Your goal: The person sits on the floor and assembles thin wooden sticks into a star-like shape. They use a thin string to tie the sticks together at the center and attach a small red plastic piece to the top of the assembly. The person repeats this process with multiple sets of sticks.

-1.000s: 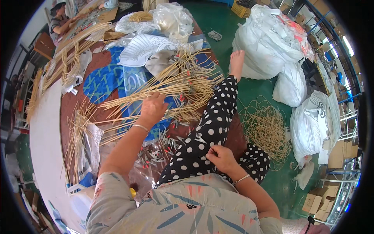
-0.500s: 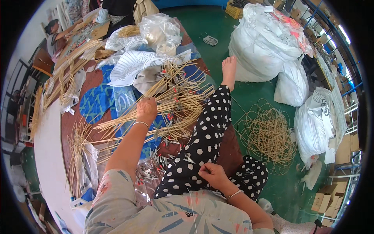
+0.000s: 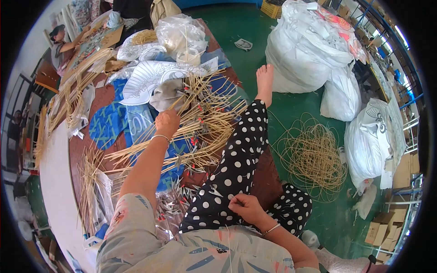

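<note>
My left hand [image 3: 167, 123] is closed at the near-left side of a heap of thin cane strips [image 3: 214, 132], its fingers curled around some of them. Bent strips in the heap carry small metal clips with red tips [image 3: 195, 140]. Just beyond that hand lies a grey cloth [image 3: 166, 94]. My right hand [image 3: 249, 210] rests over my lap, thumb and fingers pressed together; whatever they pinch, if anything, is too small to make out. A silvery clip [image 3: 215, 193] sits on my polka-dot trousers [image 3: 227, 177] beside it.
Loose clips [image 3: 170, 204] lie left of my leg. A printed fan-shaped sheet [image 3: 136, 84] and clear plastic bags [image 3: 182, 34] cover the far table. On the green floor are a cane coil [image 3: 314, 159] and big white sacks [image 3: 309, 50]. Another person [image 3: 63, 48] works at far left.
The whole view has shifted slightly. My left hand stays at the cane strips, and my right hand has dropped a little, still closed over my lap.
</note>
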{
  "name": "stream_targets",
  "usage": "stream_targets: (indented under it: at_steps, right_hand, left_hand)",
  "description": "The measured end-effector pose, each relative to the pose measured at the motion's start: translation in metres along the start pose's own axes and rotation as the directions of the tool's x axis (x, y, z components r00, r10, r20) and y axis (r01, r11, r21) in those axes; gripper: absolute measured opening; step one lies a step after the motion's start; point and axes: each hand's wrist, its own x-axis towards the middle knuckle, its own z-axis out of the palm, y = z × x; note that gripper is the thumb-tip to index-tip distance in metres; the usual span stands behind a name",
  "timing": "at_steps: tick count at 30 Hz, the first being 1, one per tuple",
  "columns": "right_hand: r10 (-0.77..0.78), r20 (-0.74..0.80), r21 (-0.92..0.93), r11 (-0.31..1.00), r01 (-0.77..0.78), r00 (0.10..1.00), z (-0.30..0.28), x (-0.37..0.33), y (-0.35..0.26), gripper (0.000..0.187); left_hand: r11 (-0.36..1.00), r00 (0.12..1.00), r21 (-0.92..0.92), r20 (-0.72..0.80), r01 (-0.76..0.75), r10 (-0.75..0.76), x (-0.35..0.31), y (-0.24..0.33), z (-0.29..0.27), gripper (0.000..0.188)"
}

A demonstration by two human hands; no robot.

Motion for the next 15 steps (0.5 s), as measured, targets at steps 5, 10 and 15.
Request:
stream_targets:
  at_steps: [5, 10, 15]
  right_hand:
    - [0.003, -0.014, 0.034, 0.999, -0.002, 1.0, 0.001, -0.001, -0.001, 0.012]
    - [0.022, -0.017, 0.053, 0.998, -0.021, 1.0, 0.0, -0.003, -0.003, 0.012]
    - [-0.007, -0.048, 0.037, 0.999, 0.009, 0.999, 0.003, -0.004, 0.002, 0.012]
  left_hand:
    - [0.988, 0.977, 0.034, -0.144, -0.154, 0.157, -0.01, 0.014, -0.014, 0.015]
    - [0.982, 0.985, 0.123, -0.073, -0.144, 0.153, -0.013, 0.026, -0.013, 0.012]
    - [0.983, 0.992, 0.145, -0.038, -0.114, 0.121, -0.015, 0.032, -0.017, 0.012]
